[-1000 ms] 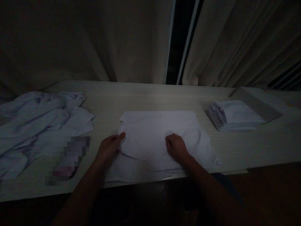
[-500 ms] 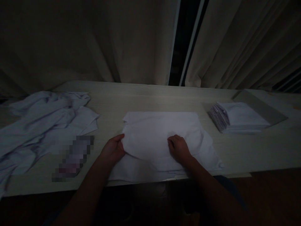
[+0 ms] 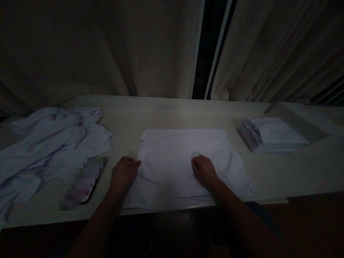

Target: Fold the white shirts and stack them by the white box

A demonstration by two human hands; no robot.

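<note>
In the head view, the only view I have, my left hand (image 3: 124, 172) rests at the left edge of the white cloth (image 3: 185, 157), its fingers curled on the border where a folded layer meets the lower one; I cannot tell if it really pinches the cloth or only presses it. My right hand (image 3: 204, 171) lies on top of the cloth near its middle, fingers bent and loosely closed, pressing down and holding nothing. The cloth is in the centre of the tabletop (image 3: 166, 113), with its near edge reaching the front border of the tabletop.

To do this step well, I think the right hand should keep the middle pinned while the left hand draws the side edge straight, so the layers stay aligned and no crease is trapped. The pressure should be flat and even, because this cloth looks thin and soft and would shift easily.

The cloth is roughly rectangular, matte, with some soft wrinkles near the right corner. On the left lies a crumpled pile of pale garments (image 3: 45, 143), loose and irregular. On the right stands a neat stack of folded cloths (image 3: 271, 138), square, with many thin layers visible at its side. The tabletop is pale with a fine wood grain. Heavy curtains (image 3: 107, 46) hang behind in long vertical folds.
</note>
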